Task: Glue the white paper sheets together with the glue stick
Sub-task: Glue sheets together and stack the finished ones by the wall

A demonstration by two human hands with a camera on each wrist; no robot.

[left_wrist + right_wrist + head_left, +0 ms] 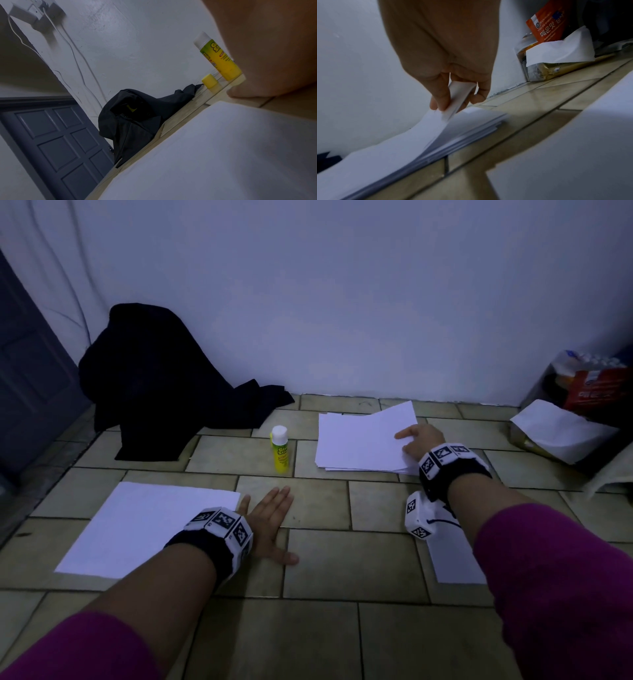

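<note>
A yellow glue stick (pixel 280 448) with a white top stands upright on the tiled floor; the left wrist view shows this glue stick (pixel 220 58) with a small yellow cylinder (pixel 210 82) beside it. A single white sheet (pixel 147 525) lies at the front left. My left hand (pixel 274 522) rests flat on the tiles just right of it, fingers straight. A stack of white sheets (pixel 356 446) lies at the back right. My right hand (pixel 419 440) pinches the top sheet (pixel 435 125) at its corner and lifts it off the stack (pixel 476 127).
Another white sheet (pixel 455 563) lies under my right forearm. A black cloth heap (pixel 154 378) sits against the wall at the back left, beside a dark door (pixel 30 392). Food packets and a white paper (pixel 561 429) crowd the right corner.
</note>
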